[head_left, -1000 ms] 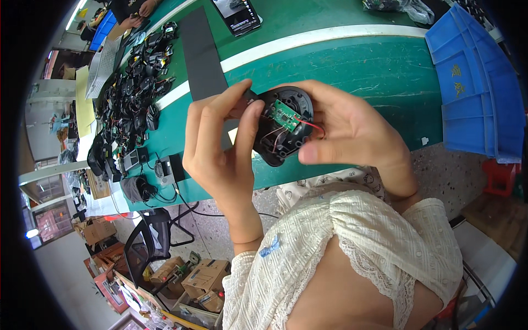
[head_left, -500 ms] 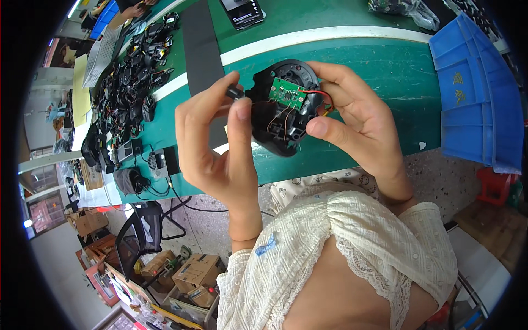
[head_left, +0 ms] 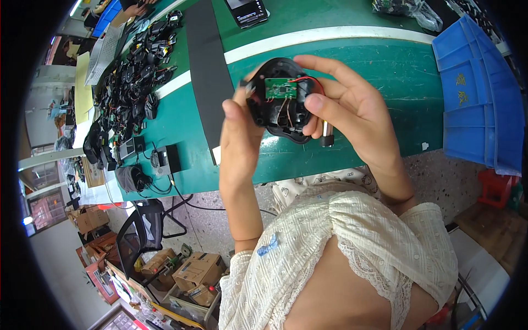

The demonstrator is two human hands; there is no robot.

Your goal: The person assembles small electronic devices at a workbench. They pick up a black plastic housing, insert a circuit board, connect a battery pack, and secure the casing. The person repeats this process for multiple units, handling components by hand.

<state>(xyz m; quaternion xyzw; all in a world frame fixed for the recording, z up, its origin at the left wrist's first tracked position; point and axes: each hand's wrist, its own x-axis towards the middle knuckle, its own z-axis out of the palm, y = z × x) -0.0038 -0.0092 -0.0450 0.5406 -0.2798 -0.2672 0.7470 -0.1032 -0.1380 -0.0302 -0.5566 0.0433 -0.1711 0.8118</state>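
Note:
A black plastic housing [head_left: 268, 118] is held up above the green table, its inside facing me. Within it sit a green circuit board [head_left: 280, 88], a red wire [head_left: 311, 80] and thin copper-coloured wires [head_left: 290, 113]. My right hand [head_left: 352, 110] grips the housing's right side, thumb on the rim. Below its fingers juts a silver cylinder with a black end [head_left: 327, 133]. My left hand [head_left: 240, 137] is at the left edge, its thumb raised and its other fingers partly hidden behind the housing. A small dark piece [head_left: 245, 86] shows there, blurred.
A heap of black parts with wires [head_left: 132, 77] lies at the left. A dark grey strip [head_left: 206, 71] runs across the table [head_left: 385, 71]. A phone [head_left: 246, 12] lies at the back, a blue crate [head_left: 467, 99] stands at the right. A black box with cables [head_left: 165, 159] sits near the front edge.
The housing has turned to face me more squarely. My left thumb has come away from the small dark piece, and the fingers have gone behind the housing. The silver cylinder has come into view.

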